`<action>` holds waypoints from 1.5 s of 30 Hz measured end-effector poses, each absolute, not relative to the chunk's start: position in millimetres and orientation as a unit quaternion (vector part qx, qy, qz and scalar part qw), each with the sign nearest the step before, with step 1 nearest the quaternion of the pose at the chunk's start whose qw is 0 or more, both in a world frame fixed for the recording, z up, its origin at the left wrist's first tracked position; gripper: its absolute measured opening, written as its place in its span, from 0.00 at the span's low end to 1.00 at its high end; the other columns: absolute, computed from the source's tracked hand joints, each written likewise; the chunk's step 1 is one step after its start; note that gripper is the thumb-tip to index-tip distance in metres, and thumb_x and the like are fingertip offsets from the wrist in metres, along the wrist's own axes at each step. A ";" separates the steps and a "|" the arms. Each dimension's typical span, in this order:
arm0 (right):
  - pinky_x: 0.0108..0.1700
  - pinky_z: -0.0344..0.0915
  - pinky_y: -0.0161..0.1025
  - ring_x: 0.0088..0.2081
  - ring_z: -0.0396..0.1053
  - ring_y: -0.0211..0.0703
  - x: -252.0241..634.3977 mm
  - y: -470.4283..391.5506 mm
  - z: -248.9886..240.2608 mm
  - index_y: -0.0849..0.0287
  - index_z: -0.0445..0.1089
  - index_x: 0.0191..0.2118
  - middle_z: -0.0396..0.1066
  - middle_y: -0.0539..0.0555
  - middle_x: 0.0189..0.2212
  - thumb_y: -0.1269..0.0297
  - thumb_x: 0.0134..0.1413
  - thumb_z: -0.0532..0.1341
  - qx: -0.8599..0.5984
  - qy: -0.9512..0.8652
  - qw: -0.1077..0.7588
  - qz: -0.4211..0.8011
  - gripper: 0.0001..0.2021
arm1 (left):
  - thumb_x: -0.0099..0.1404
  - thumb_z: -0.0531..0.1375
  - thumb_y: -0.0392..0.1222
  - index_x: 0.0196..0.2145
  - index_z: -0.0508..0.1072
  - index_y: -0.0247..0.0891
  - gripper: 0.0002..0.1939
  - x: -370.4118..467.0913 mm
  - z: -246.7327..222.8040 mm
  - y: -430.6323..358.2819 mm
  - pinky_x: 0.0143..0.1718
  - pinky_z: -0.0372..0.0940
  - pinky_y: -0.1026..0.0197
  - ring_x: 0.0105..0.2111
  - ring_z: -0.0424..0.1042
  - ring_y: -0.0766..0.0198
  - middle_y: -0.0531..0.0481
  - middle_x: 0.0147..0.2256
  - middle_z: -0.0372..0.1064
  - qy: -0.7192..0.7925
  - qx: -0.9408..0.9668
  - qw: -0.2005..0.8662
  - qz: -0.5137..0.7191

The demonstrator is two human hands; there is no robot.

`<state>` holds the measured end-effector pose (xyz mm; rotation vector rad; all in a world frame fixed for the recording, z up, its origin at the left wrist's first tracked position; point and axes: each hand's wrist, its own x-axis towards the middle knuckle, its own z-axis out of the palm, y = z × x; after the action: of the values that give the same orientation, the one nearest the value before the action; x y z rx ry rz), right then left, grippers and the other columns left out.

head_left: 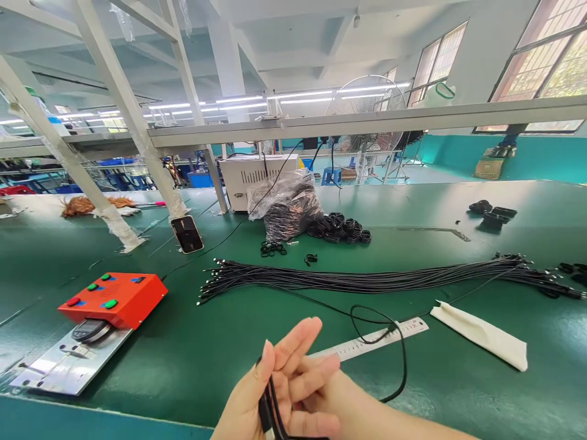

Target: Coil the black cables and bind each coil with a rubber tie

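Observation:
My left hand is near the bottom middle, palm up, with its thumb over a folded black cable. The fingers of that hand point right and are partly spread. My right hand reaches in from the right and meets the left hand. Its fingers are mostly hidden behind the left hand's fingers. Beyond the hands lies a steel ruler, partly covered by them. A loose loop of black cable crosses the ruler's right part. Farther back, a long bundle of black cables stretches across the green table.
At left stands a red-orange box with buttons on a metal plate. A phone leans on a post. A plastic bag and coiled black cables lie behind the bundle. A cream-coloured strip lies right.

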<state>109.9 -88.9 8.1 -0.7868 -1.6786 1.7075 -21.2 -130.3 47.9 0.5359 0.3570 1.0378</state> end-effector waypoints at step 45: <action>0.35 0.62 0.38 0.32 0.66 0.43 117.3 -88.6 13.3 0.55 0.67 0.36 0.72 0.52 0.30 0.67 0.63 0.48 -0.388 -0.787 0.351 0.326 0.11 | 0.73 0.33 0.48 0.67 0.42 0.52 0.26 -32.0 44.3 -140.0 0.27 0.73 0.67 0.50 0.74 0.55 0.46 0.66 0.49 0.160 0.183 0.805 0.541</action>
<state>117.3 -88.6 13.3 -1.0047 -2.0381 0.8431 -32.0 -140.0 44.3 0.3911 0.3432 1.1573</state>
